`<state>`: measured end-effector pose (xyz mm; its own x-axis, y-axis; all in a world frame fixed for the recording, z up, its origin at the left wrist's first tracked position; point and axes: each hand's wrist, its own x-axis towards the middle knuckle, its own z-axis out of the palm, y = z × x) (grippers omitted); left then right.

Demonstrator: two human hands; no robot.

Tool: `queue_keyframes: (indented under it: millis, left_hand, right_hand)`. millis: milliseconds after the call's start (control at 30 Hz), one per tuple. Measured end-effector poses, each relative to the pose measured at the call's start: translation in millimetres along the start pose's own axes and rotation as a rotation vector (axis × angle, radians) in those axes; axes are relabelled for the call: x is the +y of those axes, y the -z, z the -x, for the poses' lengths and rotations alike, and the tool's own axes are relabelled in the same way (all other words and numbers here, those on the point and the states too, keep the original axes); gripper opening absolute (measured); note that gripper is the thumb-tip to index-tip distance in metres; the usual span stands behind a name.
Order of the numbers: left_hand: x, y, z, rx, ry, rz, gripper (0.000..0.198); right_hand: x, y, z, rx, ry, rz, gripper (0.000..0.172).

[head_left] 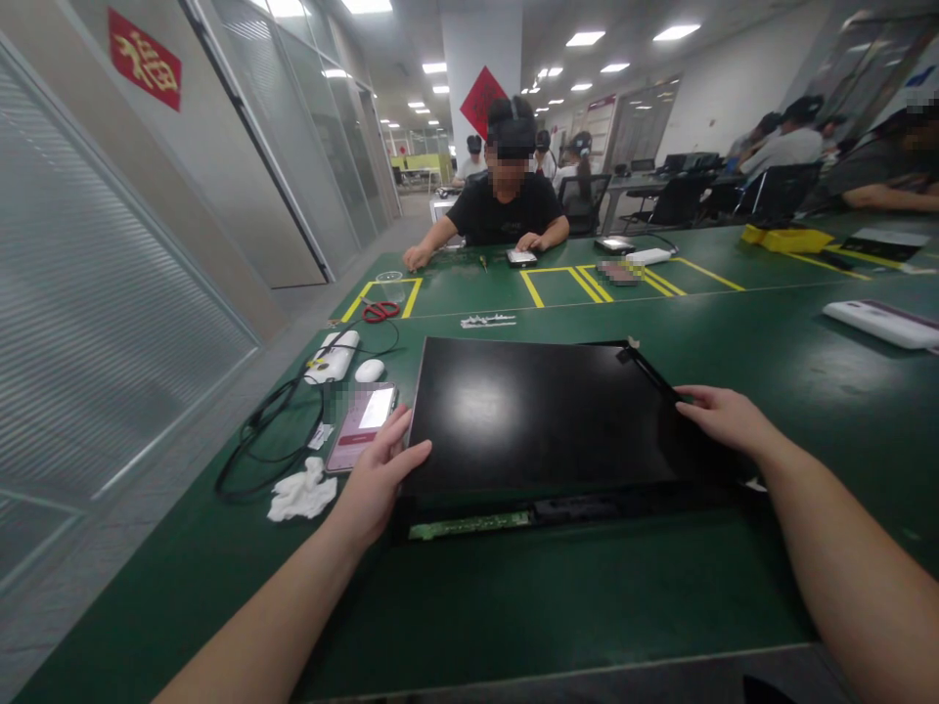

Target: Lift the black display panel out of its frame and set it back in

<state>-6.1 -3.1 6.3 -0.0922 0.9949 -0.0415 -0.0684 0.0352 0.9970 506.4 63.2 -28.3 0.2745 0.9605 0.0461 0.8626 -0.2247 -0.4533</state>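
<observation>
A large black display panel [535,416] lies flat on the green table [514,596] in front of me, with a thin green circuit strip [469,526] along its near edge. My left hand [378,479] grips the panel's left near edge, thumb on top. At the right edge my right hand [723,416] rests with its fingers curled over the side. A thin black frame piece [646,367] sticks out at the far right corner.
Left of the panel lie a phone [361,425], a crumpled white tissue [300,494], black cable loops [268,445], a white mouse [369,371], red scissors [380,311]. A row of small parts [488,321] lies beyond. A person [506,200] sits opposite; others work at the right.
</observation>
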Motion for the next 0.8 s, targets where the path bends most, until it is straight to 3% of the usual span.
queue_keyframes:
  millis: [200,333,533,800]
  left_hand:
    - [11,-8.0,5,-0.038,0.049,0.147,0.070]
    - [18,-13.5,9,-0.135,0.094,0.215,0.083]
    - [18,-14.2,11,-0.158,0.141,0.252,0.093]
    - [18,-8.4,8,-0.092,0.127,0.280,0.091]
  right_hand:
    - [-7,8,4,0.037,-0.061,-0.095,0.060]
    - [-16,8,8,0.057,-0.067,-0.159,0.053]
    - [-31,7,15,0.083,-0.119,-0.372,0.031]
    - [-38,15,18,0.089,-0.165,-0.704,0.040]
